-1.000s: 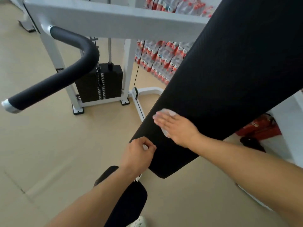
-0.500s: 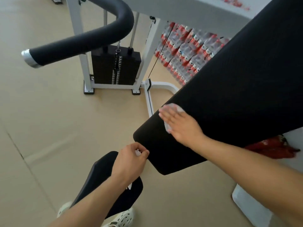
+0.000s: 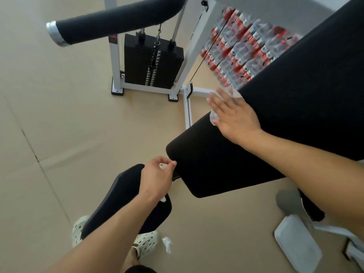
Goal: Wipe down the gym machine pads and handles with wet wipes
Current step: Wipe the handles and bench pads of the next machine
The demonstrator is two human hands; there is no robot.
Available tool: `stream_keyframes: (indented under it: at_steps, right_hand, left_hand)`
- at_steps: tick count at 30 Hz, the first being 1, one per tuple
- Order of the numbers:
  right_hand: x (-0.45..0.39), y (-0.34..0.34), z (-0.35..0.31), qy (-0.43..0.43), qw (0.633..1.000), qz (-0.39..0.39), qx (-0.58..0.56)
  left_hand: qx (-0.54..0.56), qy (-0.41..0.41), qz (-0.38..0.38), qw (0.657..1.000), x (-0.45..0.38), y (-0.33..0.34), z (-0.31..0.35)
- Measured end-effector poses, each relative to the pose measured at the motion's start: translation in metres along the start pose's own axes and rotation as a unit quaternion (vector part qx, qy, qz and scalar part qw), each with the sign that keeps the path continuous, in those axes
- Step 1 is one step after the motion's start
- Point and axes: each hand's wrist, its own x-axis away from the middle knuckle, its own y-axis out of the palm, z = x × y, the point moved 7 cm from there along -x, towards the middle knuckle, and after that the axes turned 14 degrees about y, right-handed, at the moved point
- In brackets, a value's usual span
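Black vinyl, the long pad slants down toward the person, its left edge under the right hand. That hand lies flat, fingers straight, pressing a wet wipe so it spreads wide over the edge. The left hand pinches something small and white by the pad's lower corner, seemingly steadying it. A crumpled wipe lies on the floor.

right hand: flat, presses wet wipe on black pad | left hand: pinches small white piece
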Motion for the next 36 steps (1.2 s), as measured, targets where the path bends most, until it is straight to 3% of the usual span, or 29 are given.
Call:
stream_keyframes:
  at_steps: [3,6,9,11,14,18,20,23,28,32,36]
  right_hand:
    - [-0.003,0.014,-0.039,-0.003,1.0,-0.01,-0.013]
    - [0.095,0.074,-0.092,-0.161,0.983,-0.064,0.06]
    - [0.164,0.1,-0.082,-0.25,0.957,-0.109,0.097]
    - [0.153,0.093,-0.054,-0.222,0.966,-0.088,0.097]
    - [0.086,0.052,-0.017,-0.096,0.994,0.007,0.048]
    - [0.013,0.029,-0.052,-0.041,0.999,-0.012,0.006]
    - [0.008,0.047,-0.105,-0.061,0.997,-0.039,-0.014]
    - [0.067,0.098,-0.175,-0.164,0.983,-0.07,0.036]
    - [0.174,0.14,-0.144,-0.284,0.945,-0.122,0.105]
    - [0.122,0.11,-0.113,-0.21,0.973,-0.047,0.081]
    - [0.022,0.073,-0.151,-0.105,0.994,-0.004,0.004]
  left_hand:
    - [-0.018,-0.008,0.007,1.0,0.001,-0.006,-0.017]
    - [-0.034,-0.015,-0.001,0.999,0.008,-0.012,-0.033]
    - [-0.044,-0.017,-0.014,0.999,0.011,-0.017,-0.041]
    - [-0.037,-0.018,-0.016,0.999,0.011,-0.014,-0.042]
    - [-0.025,-0.008,-0.024,0.999,0.012,-0.001,-0.034]
    - [-0.027,0.018,-0.03,0.999,0.011,0.016,-0.032]
    - [-0.038,0.022,-0.034,0.998,0.008,0.018,-0.044]
    - [-0.07,0.023,-0.059,0.996,0.006,0.015,-0.061]
    - [-0.076,0.009,-0.068,0.995,0.001,0.006,-0.063]
    - [-0.048,0.01,-0.065,0.997,0.005,0.016,-0.064]
    - [-0.06,0.016,-0.053,0.997,0.015,0.019,-0.082]
